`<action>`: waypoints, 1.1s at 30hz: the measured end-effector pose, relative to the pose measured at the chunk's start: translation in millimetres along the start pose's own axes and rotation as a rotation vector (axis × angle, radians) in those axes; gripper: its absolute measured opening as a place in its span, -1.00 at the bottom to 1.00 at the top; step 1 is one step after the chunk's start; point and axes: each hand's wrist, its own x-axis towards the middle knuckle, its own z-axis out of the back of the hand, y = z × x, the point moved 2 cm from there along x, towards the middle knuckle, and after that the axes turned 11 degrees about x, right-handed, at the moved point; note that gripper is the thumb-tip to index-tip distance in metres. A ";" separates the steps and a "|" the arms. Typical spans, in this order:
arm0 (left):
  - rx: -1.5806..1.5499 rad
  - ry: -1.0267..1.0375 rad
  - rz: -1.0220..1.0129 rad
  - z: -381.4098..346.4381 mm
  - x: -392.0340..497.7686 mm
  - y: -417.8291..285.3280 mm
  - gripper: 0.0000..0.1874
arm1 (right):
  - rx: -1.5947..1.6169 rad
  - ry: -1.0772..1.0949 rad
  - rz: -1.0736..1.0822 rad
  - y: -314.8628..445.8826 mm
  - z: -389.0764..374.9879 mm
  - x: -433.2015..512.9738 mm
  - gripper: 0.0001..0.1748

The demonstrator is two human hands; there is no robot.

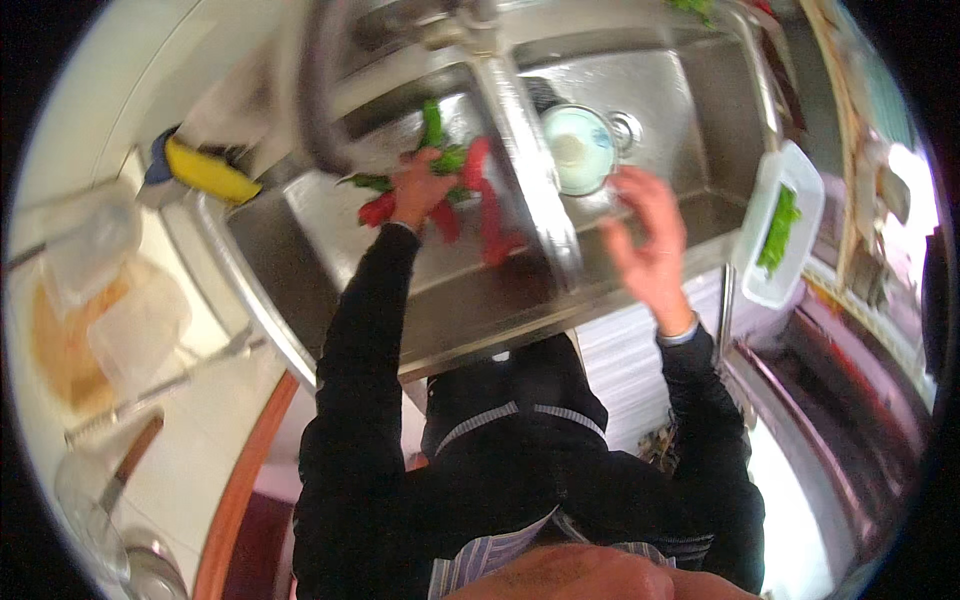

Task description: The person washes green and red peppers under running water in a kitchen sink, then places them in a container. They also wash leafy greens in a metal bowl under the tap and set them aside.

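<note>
In the left basin of a stainless steel sink lie green peppers (431, 124) and long red peppers (487, 217). My left hand (421, 187) is down on them, its fingers among red and green pieces; blur hides whether it grips one. Over the right basin hovers my right hand (652, 236), thumb and fingers apart, holding nothing. Just beyond its fingertips a pale bowl (577, 148) stands near the drain, and a dark scrubber-like item (541, 94) sits behind the bowl.
A white plastic tray (810, 195) with green peppers (778, 229) rests at the sink's right side. The faucet (319, 90) arches over the left basin. A yellow cloth or sponge (210, 172) lies at the left rim. Clear containers (142, 326) and a knife (133, 457) are further left.
</note>
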 end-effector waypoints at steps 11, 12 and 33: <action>-0.644 -0.149 0.105 90.2 -78.9 6.3 -0.68 | 0.689 0.264 -0.786 -77.8 -263.5 65.3 -0.55; -0.724 -0.169 0.091 93.9 -84.2 9.8 -0.72 | 0.710 0.255 -0.867 -79.5 -264.7 66.7 -0.47; -2.276 -0.276 0.631 98.8 -141.5 -11.8 -0.68 | 1.517 -0.210 -1.012 -51.6 -291.1 100.0 -0.76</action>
